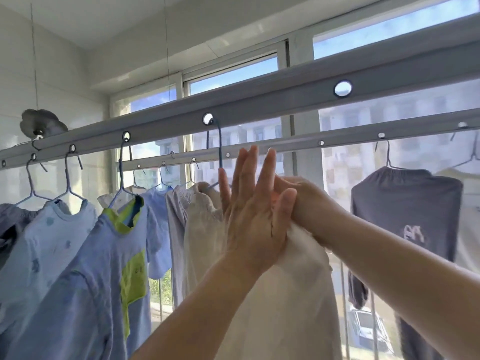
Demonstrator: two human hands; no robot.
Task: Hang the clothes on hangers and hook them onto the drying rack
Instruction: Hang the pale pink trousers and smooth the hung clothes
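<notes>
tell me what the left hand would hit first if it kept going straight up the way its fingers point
The left hand is flat, fingers pointing up. Straight up, it would probably meet the far rail just above the fingertips, or, if it is nearer the camera than that, the near rail. Depth is unclear here.

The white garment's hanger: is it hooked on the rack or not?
Hooked: the hanger passes through a hole in the rack.

open gap on the near rail (pixel 259 105) between white garment (pixel 293 294) and dark shirt (pixel 405 216); leftward, clothes crowd.
</notes>
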